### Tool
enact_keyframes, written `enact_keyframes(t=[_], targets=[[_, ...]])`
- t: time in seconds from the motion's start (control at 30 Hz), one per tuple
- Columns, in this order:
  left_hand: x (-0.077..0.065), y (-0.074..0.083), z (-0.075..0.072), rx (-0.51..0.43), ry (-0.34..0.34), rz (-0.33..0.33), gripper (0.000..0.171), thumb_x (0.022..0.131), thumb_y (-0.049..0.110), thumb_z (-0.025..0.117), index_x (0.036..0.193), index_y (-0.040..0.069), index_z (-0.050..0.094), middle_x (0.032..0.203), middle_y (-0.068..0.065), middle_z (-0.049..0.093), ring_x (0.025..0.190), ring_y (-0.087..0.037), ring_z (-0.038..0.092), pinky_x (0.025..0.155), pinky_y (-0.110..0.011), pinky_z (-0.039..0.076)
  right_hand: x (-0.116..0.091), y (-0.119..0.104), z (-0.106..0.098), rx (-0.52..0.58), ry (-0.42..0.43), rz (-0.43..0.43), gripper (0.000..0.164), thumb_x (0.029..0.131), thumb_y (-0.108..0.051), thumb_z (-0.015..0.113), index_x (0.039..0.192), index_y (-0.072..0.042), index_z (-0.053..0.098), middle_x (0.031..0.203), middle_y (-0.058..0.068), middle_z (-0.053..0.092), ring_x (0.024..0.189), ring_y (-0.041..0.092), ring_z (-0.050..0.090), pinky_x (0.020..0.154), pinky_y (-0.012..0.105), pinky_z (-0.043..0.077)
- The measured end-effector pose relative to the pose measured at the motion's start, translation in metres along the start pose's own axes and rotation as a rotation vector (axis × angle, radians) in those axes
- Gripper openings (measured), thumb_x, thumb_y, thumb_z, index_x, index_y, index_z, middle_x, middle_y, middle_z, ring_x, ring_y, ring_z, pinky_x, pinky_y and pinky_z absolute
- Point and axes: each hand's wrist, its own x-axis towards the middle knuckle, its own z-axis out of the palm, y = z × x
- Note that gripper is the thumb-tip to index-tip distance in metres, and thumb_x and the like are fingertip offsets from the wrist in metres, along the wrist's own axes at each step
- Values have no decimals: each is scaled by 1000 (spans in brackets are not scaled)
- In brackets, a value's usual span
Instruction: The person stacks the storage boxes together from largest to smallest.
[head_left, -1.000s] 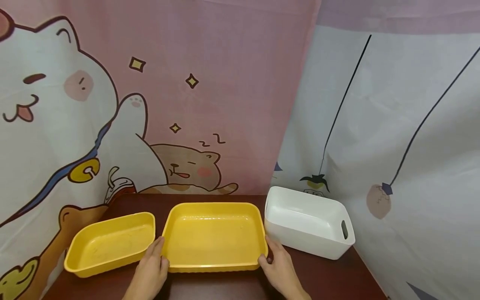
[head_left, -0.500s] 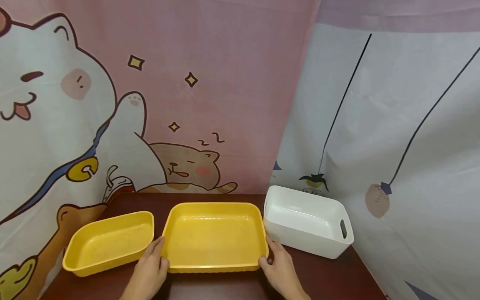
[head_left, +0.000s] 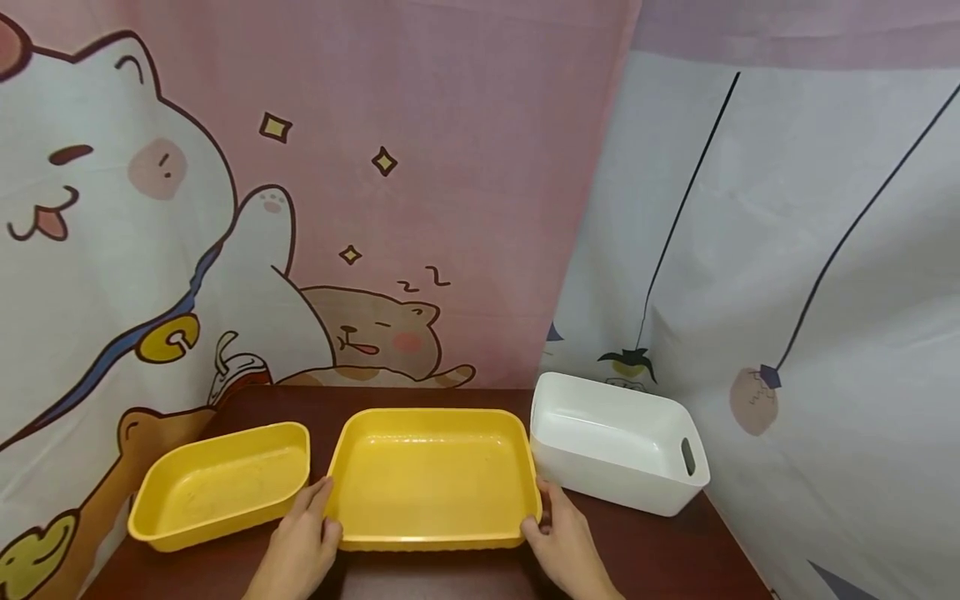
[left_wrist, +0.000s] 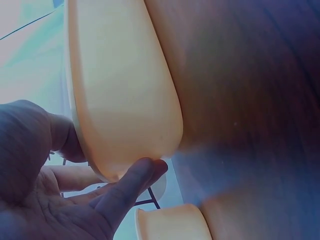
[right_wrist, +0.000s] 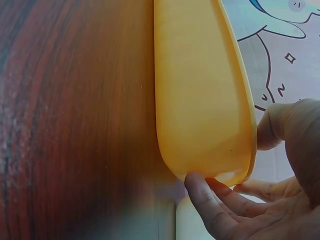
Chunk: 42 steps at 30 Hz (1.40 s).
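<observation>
A wide, shallow yellow tray [head_left: 437, 479] rests on the dark table in the middle of the head view, with nothing in it. My left hand [head_left: 300, 533] holds its near left corner, thumb at the front rim and fingers along the side wall. On the opposite corner, my right hand [head_left: 564, 533] grips the same way. The left wrist view shows the left fingers [left_wrist: 131, 187] against the tray's outer wall [left_wrist: 125, 90]. In the right wrist view, the right fingers [right_wrist: 205, 197] touch the wall's lower end [right_wrist: 200, 100].
To the left stands a smaller yellow bin [head_left: 225, 487], set at an angle close to my left hand. A white bin [head_left: 615, 467] with a handle slot stands at the right, beside the tray. A printed cloth [head_left: 480, 208] hangs behind the brown table [head_left: 420, 575].
The tray has shifted slightly toward me and to the right, with both hands moving along with it. Both bins stay in place.
</observation>
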Motion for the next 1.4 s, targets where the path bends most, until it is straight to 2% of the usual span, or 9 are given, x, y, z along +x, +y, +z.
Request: enact_keyframes(t=[0.2, 0.37, 0.67, 0.9, 1.07, 1.4], targets=[[-4, 1, -1, -8, -2, -5, 65, 104, 10, 65, 167, -7, 57, 165, -31, 61, 109, -33, 74, 88, -49, 63, -3, 1, -2, 23, -18, 14, 71, 98, -9, 78, 164, 4, 57, 162, 27, 67, 111, 19, 77, 81, 27, 66], [-5, 2, -1, -11, 1, -1, 65, 103, 9, 67, 166, -6, 58, 165, -30, 62, 100, -29, 69, 83, -44, 59, -4, 2, -3, 39, -27, 20, 70, 100, -9, 77, 165, 3, 56, 162, 28, 67, 108, 18, 77, 80, 27, 65], [-6, 5, -3, -6, -15, -4, 66, 102, 9, 68, 165, -6, 58, 165, -31, 61, 103, -28, 69, 84, -44, 60, -7, 2, -5, 37, -28, 29, 68, 99, -10, 77, 164, 2, 56, 163, 26, 67, 112, 18, 80, 81, 28, 65], [-8, 4, -3, -15, -19, 16, 65, 102, 9, 70, 164, -7, 59, 164, -30, 63, 95, -26, 65, 79, -41, 56, -9, 3, -7, 33, -31, 34, 67, 99, -10, 77, 162, 1, 57, 169, 24, 63, 116, 20, 80, 83, 29, 66], [-8, 5, -3, -16, -35, 2, 66, 102, 10, 70, 165, -6, 59, 166, -28, 62, 93, -23, 64, 79, -40, 54, -10, 4, -8, 29, -37, 34, 67, 100, -10, 77, 162, 1, 56, 169, 23, 63, 116, 19, 79, 84, 29, 66], [-9, 9, -2, -8, -37, -10, 65, 102, 11, 71, 163, -7, 60, 164, -27, 63, 102, -25, 68, 82, -40, 57, -11, 6, -11, 23, -48, 35, 67, 100, -11, 77, 162, 1, 56, 168, 23, 64, 112, 16, 79, 82, 29, 66]])
